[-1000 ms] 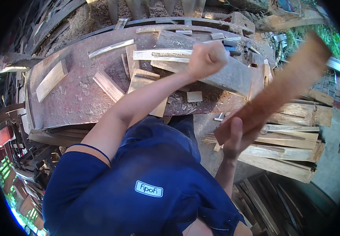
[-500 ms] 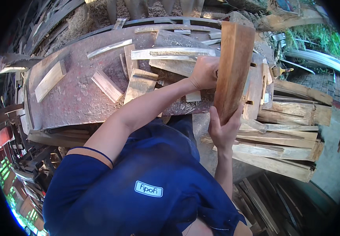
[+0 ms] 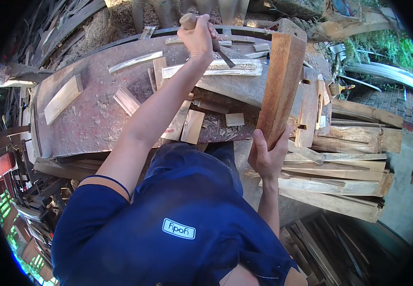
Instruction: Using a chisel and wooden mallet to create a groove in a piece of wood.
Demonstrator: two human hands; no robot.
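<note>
My left hand [image 3: 197,40] is closed round the wooden handle of a chisel [image 3: 224,58], raised over the far part of the workbench [image 3: 94,102], blade pointing down and right. My right hand [image 3: 268,152] grips the lower end of a long reddish-brown wooden block [image 3: 282,81], held lengthwise away from me, its far end reaching past the back of the bench's pale strips. A pale weathered strip [image 3: 244,66] lies just beyond the chisel's tip. Several short offcuts [image 3: 193,126] and shavings lie on the bench between my hands.
A small pale block [image 3: 235,119] sits near the bench's front edge. A stack of rough planks [image 3: 335,186] stands right of me, with dark boards [image 3: 321,248] below. Loose strips [image 3: 63,100] lie at the bench's left. Scrap wood and shavings [image 3: 92,43] are heaped behind.
The block has swung from a rightward slant to nearly straight away from me. My left hand has moved from beside it up and left, bringing the chisel into view.
</note>
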